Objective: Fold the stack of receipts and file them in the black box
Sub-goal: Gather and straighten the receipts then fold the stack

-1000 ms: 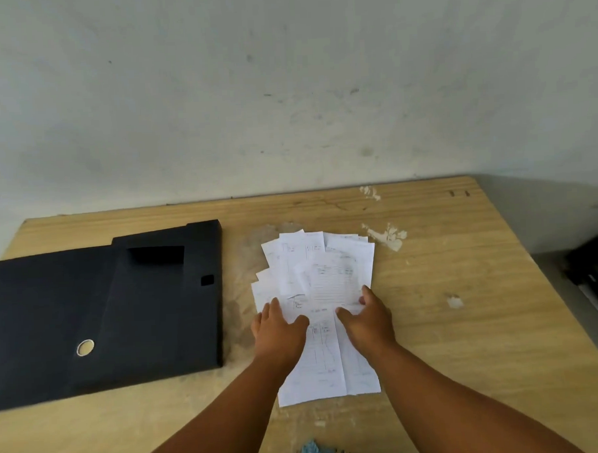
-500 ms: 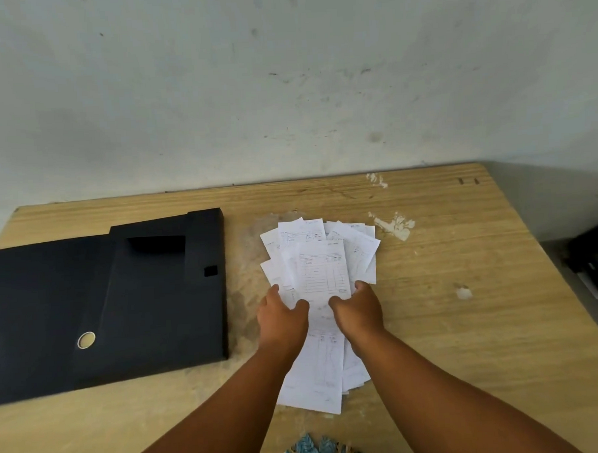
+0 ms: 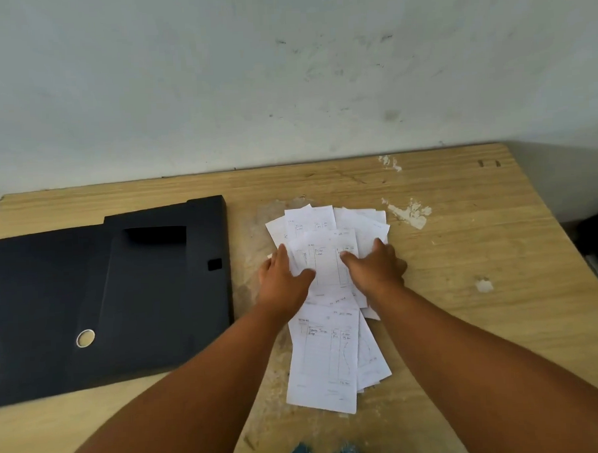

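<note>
So far: the job is looking barely begun, judging by how things are lying
Receipts [image 3: 325,355]: lying flat on the tabletop [image 3: 483,321] as a loose, fanned pile just right of the black box [image 3: 105,296], edges not squared; the sheets are showing no crease that I can make out
Left hand [image 3: 282,278]: lying palm down with fingers spread on the pile's left side, pressing rather than gripping
Right hand [image 3: 374,267]: likewise open and flat, fingers resting on the top sheets at the pile's right side; whether any sheet edge is being pinched underneath, I cannot tell
Black box: sitting on the left of the tabletop, apart from the pile; no paper is showing in or on it, and whether it is lying open or closed is hard to tell from this angle
Done: seemingly nothing beyond gathering
Left: squaring the pile, folding it, then placing it inside the box
</note>
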Demonstrator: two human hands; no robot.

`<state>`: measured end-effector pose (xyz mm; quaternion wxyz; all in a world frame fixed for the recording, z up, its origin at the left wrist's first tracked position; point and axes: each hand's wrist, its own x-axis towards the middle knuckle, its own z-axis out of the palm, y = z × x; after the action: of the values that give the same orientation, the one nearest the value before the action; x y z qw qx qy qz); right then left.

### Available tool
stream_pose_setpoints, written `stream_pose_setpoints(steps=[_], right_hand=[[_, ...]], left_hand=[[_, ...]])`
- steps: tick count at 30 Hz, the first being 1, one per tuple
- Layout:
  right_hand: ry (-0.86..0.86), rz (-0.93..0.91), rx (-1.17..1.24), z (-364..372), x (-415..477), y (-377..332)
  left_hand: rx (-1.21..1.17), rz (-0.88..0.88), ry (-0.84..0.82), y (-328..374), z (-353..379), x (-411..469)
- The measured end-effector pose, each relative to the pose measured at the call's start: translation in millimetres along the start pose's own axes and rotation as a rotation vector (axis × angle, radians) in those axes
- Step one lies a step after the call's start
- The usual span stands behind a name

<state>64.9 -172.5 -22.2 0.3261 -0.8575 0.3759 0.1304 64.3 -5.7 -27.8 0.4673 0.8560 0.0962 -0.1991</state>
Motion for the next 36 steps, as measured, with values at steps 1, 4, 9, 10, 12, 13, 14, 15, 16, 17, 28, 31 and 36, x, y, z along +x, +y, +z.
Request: stream_pose_setpoints(steps=[1,4,9,10,12,13,14,15,16,17,28,31,36], right_hand=[[-0.021,-0.033,-0.065,1.4,0.9,-2.6],[-0.061,-0.182,-0.076,8.5,-2.0,-6.1],[-0.002,-0.215,0.254,18.4,-11.6,-11.2],[0.004,-0.194,0.300,19.2,-12.6,-12.5],[-0.006,-0.175,0.363,20.7,-14.3,-14.3],[-0.005,-0.167,0.370,21.0,-15.7,-14.6],[0.013,-0.154,0.357,21.3,-17.2,-14.2],[0.047,-0.134,0.314,21.2,-18.8,-12.9],[0.084,-0.110,0.240,20.7,-21.1,-11.2],[0.106,-0.089,0.154,20.2,-23.5,-9.2],[-0.081,0.000,0.159,32.4,-42.4,-22.4],[-0.094,0.006,0.091,33.5,-46.2,-24.2],[0.012,0.016,-0.015,37.7,-54.7,-26.8]], left_hand=[[0.045,0.014,-0.013,-2.2,1.2,3.4],[0.188,0.085,-0.044,-12.4,4.9,8.3],[0.159,0.116,-0.033,-23.8,4.2,6.1],[0.140,0.119,-0.038,-24.5,3.8,5.0],[0.103,0.127,-0.036,-24.8,2.1,3.2],[0.090,0.131,-0.030,-25.0,1.1,2.5],[0.096,0.136,-0.019,-25.8,0.4,1.1],[0.125,0.143,0.002,-27.0,-0.2,-1.7],[0.168,0.152,0.038,-29.2,-0.7,-5.5],[0.206,0.163,0.081,-32.4,-1.0,-9.6],[0.597,0.200,-0.099,-62.6,3.8,-22.2],[0.594,0.181,-0.112,-61.9,4.4,-23.3],[0.602,0.178,-0.111,-61.9,3.8,-22.3]])
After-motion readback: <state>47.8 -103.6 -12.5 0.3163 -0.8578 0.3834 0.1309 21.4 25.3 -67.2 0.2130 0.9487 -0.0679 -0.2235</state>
